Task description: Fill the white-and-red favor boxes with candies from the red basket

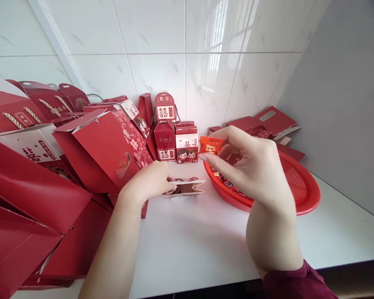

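Between the thumb and fingers of my right hand is a small red-orange wrapped candy, held up above the left rim of a red plastic basket. Wrapped candies lie inside the basket, partly covered by my hand. My left hand grips the left side of a small paper gift box, which stands on the white table with its top open toward me. Its fingertips are partly hidden at the box's edge.
Many red gift bags and boxes crowd the left side. Small finished-looking boxes stand against the tiled wall. Flat red cartons lie behind the basket. A grey panel borders the white table at right.
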The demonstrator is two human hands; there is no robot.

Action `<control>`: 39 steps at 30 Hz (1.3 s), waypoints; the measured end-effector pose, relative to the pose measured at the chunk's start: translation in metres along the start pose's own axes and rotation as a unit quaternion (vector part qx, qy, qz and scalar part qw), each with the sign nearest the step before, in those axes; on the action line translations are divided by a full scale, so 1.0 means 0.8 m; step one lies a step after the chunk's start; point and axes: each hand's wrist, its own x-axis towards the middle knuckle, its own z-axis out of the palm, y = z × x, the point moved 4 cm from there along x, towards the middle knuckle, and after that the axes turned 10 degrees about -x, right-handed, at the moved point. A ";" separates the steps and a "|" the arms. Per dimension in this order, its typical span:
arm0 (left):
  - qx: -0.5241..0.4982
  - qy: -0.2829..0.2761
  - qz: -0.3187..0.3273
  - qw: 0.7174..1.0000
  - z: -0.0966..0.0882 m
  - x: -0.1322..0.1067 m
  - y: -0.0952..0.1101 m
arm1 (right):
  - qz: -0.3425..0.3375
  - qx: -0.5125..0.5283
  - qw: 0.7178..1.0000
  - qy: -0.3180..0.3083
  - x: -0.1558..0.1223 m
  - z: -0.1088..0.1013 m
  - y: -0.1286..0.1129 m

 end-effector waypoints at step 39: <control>-0.185 -0.026 0.050 0.981 0.010 0.036 -0.009 | -0.025 -0.003 0.998 -0.050 0.004 0.008 0.007</control>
